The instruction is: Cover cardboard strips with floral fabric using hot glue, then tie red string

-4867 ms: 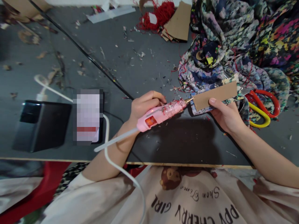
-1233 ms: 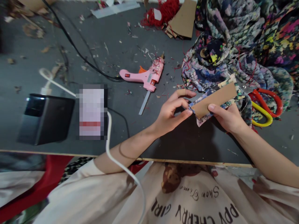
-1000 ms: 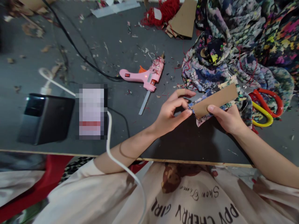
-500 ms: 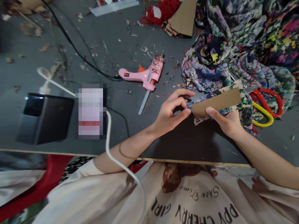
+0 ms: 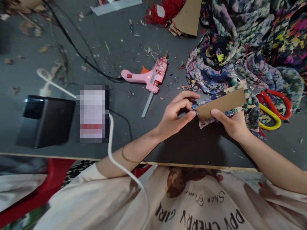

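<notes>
A brown cardboard strip (image 5: 222, 103) backed with floral fabric is held between both hands just above the table. My right hand (image 5: 231, 124) grips it from below, thumb pressed on the cardboard. My left hand (image 5: 176, 113) pinches the strip's left end, where the fabric edge folds over, between thumb and fingers. A pink glue gun (image 5: 146, 76) lies on the grey table (image 5: 120, 48) to the upper left of my left hand, its glue stick pointing toward me and a black cord running from its handle.
A heap of floral fabric (image 5: 251, 44) fills the right side. Red and yellow scissors (image 5: 273, 108) lie beside my right hand. Cardboard pieces (image 5: 185, 20) and red yarn (image 5: 168, 9) sit at the back. A black box (image 5: 45, 119) and white cable (image 5: 112, 153) are at the left.
Earlier my left hand held the glue gun against the strip's end. The gun now lies on the table, and that hand pinches the strip's left end. The strip has tilted slightly.
</notes>
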The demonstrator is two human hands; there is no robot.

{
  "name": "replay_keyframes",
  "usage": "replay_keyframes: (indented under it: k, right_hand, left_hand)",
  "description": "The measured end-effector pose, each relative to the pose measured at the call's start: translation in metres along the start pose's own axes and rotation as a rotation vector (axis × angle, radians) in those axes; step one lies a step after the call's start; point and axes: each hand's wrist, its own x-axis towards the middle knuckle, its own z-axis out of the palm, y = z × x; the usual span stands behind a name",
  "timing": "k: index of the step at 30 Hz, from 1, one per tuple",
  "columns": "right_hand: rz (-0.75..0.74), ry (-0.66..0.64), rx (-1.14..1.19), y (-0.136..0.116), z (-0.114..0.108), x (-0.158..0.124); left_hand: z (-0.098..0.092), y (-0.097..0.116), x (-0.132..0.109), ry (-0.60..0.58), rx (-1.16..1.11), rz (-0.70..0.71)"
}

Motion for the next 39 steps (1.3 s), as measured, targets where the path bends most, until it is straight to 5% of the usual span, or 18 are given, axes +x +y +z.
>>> replay_keyframes:
  k: [8, 20, 29, 39]
  right_hand:
    - [0.195, -0.060, 0.246, 0.008, -0.001, 0.004]
    - [0.061, -0.044, 0.071, 0.015, 0.001, -0.002]
    - [0.172, -0.048, 0.219, 0.013, 0.001, 0.000]
    - [0.067, 0.009, 0.112, 0.014, 0.006, -0.005]
  left_hand:
    - [-0.001, 0.004, 0.000, -0.018, -0.005, 0.016]
    - [0.000, 0.003, 0.001, 0.037, 0.043, -0.005]
    - [0.000, 0.001, 0.001, 0.033, 0.040, 0.026]
    - [0.001, 0.002, 0.001, 0.043, 0.084, -0.002]
